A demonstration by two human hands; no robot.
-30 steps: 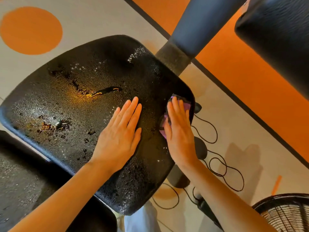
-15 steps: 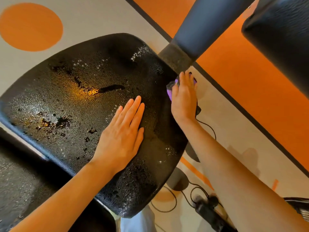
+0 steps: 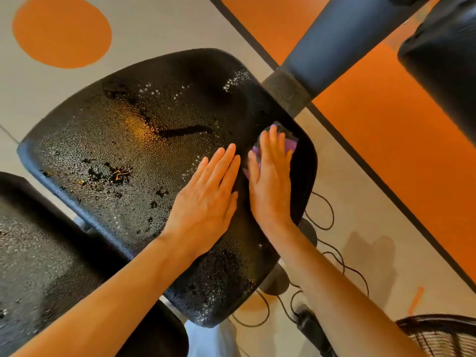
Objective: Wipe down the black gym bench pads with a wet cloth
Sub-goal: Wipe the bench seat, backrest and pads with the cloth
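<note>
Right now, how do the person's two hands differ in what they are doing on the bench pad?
The right hand presses a purple cloth near the pad's edge; the left hand has nothing under it. The left hand rests nearer the pad's middle, the right hand nearer the edge. Both lie flat, fingers extended, on the wet black pad.

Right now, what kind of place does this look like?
Probably a gym: a black padded bench seat on a metal frame post, more black pads beside it, and orange-and-grey sports flooring.
</note>
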